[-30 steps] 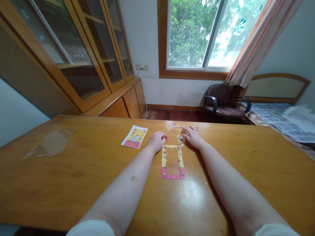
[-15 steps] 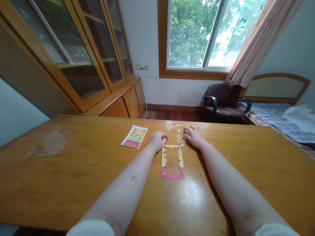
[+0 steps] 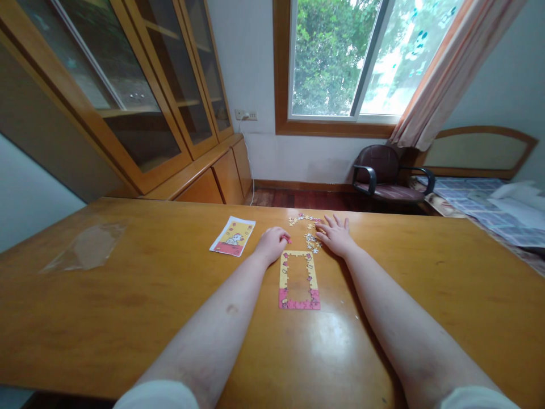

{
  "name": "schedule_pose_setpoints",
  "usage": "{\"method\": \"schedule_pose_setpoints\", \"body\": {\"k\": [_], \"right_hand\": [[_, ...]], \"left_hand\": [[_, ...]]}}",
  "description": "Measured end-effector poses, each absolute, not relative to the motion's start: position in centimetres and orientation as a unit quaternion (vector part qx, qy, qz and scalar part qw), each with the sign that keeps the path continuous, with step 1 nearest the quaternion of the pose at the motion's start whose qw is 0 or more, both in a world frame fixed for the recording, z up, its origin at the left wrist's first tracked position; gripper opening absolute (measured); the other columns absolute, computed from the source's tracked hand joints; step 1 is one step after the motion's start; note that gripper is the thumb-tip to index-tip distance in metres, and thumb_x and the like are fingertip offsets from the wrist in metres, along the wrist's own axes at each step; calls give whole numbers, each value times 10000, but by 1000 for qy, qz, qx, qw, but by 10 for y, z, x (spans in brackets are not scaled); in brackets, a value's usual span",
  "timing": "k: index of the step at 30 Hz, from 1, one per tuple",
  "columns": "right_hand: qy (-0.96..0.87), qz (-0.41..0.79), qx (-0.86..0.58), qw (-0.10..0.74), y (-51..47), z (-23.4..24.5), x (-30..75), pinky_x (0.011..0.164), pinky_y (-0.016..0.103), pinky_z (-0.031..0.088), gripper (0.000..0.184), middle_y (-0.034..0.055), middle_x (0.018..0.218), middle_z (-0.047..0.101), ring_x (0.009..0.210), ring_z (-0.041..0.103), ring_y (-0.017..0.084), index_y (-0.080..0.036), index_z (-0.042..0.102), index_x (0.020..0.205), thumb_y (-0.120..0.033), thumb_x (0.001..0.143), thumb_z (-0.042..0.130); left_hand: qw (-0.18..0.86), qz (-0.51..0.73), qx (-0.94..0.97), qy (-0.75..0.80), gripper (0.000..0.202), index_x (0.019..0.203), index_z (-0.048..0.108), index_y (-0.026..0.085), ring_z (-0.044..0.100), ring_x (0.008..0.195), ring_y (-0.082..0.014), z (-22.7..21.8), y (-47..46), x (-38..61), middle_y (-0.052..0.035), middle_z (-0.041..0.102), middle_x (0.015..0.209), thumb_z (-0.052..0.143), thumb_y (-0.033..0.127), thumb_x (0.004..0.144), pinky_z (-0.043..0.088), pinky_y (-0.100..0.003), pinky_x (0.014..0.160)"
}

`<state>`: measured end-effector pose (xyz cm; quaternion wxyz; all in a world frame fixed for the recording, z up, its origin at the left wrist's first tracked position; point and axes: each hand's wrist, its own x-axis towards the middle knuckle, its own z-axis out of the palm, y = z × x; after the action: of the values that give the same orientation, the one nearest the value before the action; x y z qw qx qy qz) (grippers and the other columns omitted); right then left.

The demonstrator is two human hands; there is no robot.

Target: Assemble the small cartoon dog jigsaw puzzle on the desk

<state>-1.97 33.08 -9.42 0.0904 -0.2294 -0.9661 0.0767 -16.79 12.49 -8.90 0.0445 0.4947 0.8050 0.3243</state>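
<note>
Plainly, the jigsaw border (image 3: pixel 299 305) sits on my screen just nearer the wearer than the two hands, in the gap between the forearms. It is a yellow and pink rectangle, lying flat, with its middle unfilled and bare wood showing through. Off its far left corner I have the left hand (image 3: pixel 270 245), thumb and fingers together on a small pink piece (image 3: pixel 289 241); how they grip it is too small for me to make out. The right hand (image 3: pixel 336 237) lies low with its fingers spread apart, its near fingertips at the edge of the loose pieces (image 3: pixel 313 241). I cannot tell whether it presses on any of them. These pieces lie between the hands, and more are strewn beyond, ahead of the left hand's fingertips. Just left of the left hand I see the picture card (image 3: pixel 233 236), with a white animal on yellow and pink. Well to the left of that hand lies a clear plastic bag (image 3: pixel 87 248). All of it rests on the wooden table (image 3: pixel 106 318). Beyond the right hand, past the table's far edge, stands an armchair (image 3: pixel 381 173).
</note>
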Motion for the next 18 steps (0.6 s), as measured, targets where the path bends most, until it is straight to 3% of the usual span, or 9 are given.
{"method": "schedule_pose_setpoints", "body": {"k": [7, 15, 18], "right_hand": [[-962, 125, -197, 140, 339, -92, -13, 1097, 638, 98, 367, 37, 1334, 561, 1342, 325, 311, -293, 727, 1014, -433, 939, 395], [-963, 81, -243, 83, 340, -98, -17, 1066, 687, 95, 429, 76, 1436, 450, 1380, 250, 362, -306, 598, 1259, -460, 946, 349], [-963, 78, -239, 95, 339, -99, -18, 1075, 678, 90, 420, 74, 1436, 453, 1379, 254, 352, -299, 595, 1263, -453, 937, 379]], "left_hand": [[42, 316, 500, 805, 252, 782, 712, 200, 588, 939, -199, -90, 125, -169, -37, 689, 922, 465, 151, 789, 456, -333, 914], [43, 315, 496, 808, 251, 787, 711, 201, 586, 951, -201, -89, 126, -167, -36, 691, 941, 465, 154, 792, 450, -334, 925], [43, 315, 495, 809, 248, 790, 710, 202, 584, 959, -201, -89, 126, -167, -35, 690, 945, 466, 156, 794, 451, -334, 928]]}}
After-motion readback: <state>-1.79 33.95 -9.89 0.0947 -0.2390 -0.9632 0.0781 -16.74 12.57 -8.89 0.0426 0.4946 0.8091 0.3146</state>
